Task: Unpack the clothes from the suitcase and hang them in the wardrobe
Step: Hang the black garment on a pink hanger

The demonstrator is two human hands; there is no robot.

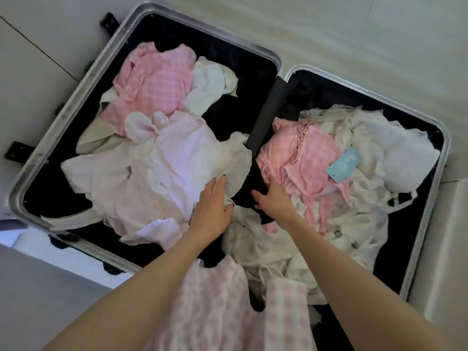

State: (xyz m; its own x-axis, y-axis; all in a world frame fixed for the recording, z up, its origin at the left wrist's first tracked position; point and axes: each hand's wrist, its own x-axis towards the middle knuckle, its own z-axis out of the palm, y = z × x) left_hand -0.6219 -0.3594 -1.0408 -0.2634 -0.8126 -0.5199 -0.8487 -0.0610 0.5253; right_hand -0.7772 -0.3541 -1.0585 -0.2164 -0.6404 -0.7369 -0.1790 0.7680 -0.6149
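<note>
An open suitcase (pixel 76 97) lies flat on the floor, both black-lined halves full of loose clothes. The left half holds a pink gingham garment (pixel 152 87) and a large crumpled white garment (pixel 172 158). My left hand (pixel 212 206) rests on that white garment's near edge with its fingers straight. In the right half a pink checked garment (pixel 309 158) lies on white lacy clothes (pixel 354 224). My right hand (pixel 272 196) touches the pink garment's left edge with the thumb spread; its fingertips are hidden in the folds.
A light blue tag (pixel 343 164) sits on the right pile. The dark hinge strip (pixel 268 110) divides the halves. Pale pink checked fabric (pixel 228 312) hangs between my forearms. Pale floor (pixel 354 34) surrounds the case, with a grey surface (pixel 38 287) at lower left.
</note>
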